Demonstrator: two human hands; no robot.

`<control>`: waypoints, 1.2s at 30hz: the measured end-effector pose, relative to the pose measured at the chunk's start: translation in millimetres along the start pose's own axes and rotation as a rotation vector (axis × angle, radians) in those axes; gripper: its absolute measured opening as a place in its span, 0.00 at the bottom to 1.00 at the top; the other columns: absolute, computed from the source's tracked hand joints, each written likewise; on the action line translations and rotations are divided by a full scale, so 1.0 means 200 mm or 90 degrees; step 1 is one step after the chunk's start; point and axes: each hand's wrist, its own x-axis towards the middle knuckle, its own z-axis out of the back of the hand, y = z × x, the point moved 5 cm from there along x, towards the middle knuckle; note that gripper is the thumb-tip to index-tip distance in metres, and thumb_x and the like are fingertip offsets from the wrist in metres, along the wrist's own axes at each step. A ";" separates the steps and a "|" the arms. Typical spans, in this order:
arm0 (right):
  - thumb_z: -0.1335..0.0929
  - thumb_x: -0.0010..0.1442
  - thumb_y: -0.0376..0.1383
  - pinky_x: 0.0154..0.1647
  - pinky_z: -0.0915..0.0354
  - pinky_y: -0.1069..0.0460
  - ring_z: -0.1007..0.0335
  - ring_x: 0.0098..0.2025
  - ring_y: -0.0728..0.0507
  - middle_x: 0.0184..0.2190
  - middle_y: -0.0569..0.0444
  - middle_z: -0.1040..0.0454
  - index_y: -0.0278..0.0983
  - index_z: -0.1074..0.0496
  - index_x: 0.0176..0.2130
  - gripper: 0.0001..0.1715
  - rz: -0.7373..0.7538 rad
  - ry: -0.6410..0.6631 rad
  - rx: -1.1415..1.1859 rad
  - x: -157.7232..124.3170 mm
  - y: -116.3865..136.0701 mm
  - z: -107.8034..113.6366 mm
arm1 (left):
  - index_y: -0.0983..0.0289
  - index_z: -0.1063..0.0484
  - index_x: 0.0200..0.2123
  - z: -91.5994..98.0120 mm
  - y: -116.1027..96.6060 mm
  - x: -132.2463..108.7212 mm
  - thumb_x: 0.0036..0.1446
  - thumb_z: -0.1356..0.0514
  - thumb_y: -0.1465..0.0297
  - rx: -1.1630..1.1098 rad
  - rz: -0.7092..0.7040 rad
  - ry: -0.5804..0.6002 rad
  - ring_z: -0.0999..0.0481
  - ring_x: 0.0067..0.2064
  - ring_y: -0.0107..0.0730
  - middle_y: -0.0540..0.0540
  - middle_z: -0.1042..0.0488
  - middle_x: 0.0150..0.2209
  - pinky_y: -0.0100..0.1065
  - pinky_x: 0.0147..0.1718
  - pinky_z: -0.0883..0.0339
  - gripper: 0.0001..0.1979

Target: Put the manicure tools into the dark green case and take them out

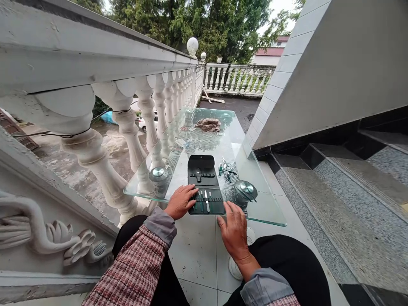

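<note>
A black manicure case [204, 182] lies unfolded on the glass table. Slim tools, among them a silvery file-like blade [207, 201], sit in the loops of its near half; a dark tool [198, 175] is held in the far half. My left hand [181, 202] rests at the case's left edge, fingers stretched over its near half. At the lower right corner is my right hand [235, 227], fingers extended and holding nothing visible. Loose small tools [227, 169], including what looks like scissors, lie on the glass right of the case.
The glass table [270, 216] has round metal-capped supports [245, 187] and a crumpled brown cloth [208, 124] near its far end. A small flat packet [182, 143] lies left of centre. A white balustrade [127, 127] runs along the left; stone stairs [344, 182] rise on the right.
</note>
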 end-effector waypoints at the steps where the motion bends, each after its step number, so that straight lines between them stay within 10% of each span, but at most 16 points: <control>1: 0.40 0.63 0.41 0.53 0.44 0.42 0.46 0.56 0.38 0.51 0.42 0.36 0.33 0.41 0.57 0.25 -0.024 -0.014 -0.013 0.01 -0.06 0.01 | 0.59 0.42 0.58 0.00 0.00 0.00 0.61 0.47 0.68 0.001 0.000 0.000 0.43 0.62 0.39 0.55 0.42 0.61 0.46 0.61 0.52 0.22; 10: 0.44 0.63 0.46 0.50 0.46 0.37 0.48 0.55 0.33 0.51 0.39 0.36 0.35 0.29 0.48 0.26 -0.134 -0.010 -0.184 0.07 -0.45 0.03 | 0.60 0.41 0.58 0.02 -0.01 0.01 0.61 0.47 0.69 0.009 -0.004 0.001 0.42 0.61 0.40 0.56 0.41 0.61 0.46 0.60 0.52 0.21; 36: 0.42 0.63 0.46 0.54 0.47 0.38 0.49 0.57 0.35 0.54 0.44 0.37 0.40 0.31 0.51 0.23 -0.070 0.015 -0.155 0.05 -0.43 0.01 | 0.60 0.40 0.57 0.02 -0.01 0.02 0.62 0.49 0.67 0.034 -0.005 -0.002 0.43 0.61 0.38 0.54 0.42 0.61 0.44 0.61 0.52 0.20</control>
